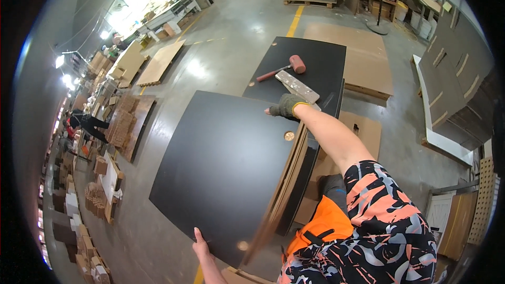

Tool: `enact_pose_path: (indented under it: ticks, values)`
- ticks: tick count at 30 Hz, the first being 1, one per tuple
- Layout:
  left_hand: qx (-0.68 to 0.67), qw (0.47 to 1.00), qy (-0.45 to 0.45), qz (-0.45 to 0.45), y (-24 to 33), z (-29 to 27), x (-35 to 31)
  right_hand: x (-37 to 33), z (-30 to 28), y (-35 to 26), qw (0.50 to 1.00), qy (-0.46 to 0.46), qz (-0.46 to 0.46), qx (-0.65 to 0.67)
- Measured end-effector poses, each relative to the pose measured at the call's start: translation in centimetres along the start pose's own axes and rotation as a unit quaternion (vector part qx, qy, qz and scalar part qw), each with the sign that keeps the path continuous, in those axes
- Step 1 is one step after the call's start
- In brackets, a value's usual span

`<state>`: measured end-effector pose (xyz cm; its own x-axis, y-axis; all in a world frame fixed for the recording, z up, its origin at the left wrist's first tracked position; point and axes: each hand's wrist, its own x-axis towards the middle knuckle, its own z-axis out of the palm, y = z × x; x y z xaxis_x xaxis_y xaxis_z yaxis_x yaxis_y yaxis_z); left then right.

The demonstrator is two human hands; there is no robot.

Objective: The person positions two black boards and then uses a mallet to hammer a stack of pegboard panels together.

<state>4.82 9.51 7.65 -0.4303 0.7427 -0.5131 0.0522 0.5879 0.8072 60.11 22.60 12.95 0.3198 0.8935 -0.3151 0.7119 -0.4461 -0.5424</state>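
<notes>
The black panel (221, 163) lies at centre, in front of the person. The left hand (202, 246) holds its near edge, thumb uppermost, fingers hidden beneath; the gloved right hand (286, 107) grips its far right corner. Just beyond the black panel, a lower panel (323, 55), also black, bears a red-headed mallet (298, 64) and a scuffed pale block (298, 85), the latter just beside the glove. Beyond and right of the black panel lies a brown sheet stack (350, 47); well to its right, grey boards (463, 58) carry a small yellowish label (446, 6), too small to read. Well left of it, a co-worker (87, 121) bends.
</notes>
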Motion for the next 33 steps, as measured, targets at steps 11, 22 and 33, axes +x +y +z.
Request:
enact_pose_path:
  ticks: [11,22,33]
  values:
    - [0.015,1.000,-0.015,0.023,-0.9,0.4,1.1,-0.9,-1.1,-0.2,0.999,-0.035,0.000,-0.008]
    - [-0.015,0.999,0.034,0.022,-0.7,1.6,-0.5,-0.5,-0.1,0.1,0.998,0.002,0.044,-0.034]
    - [-0.057,0.995,-0.036,0.077,-1.0,1.3,-0.7,-2.6,0.1,-0.9,0.997,0.031,0.044,-0.054]
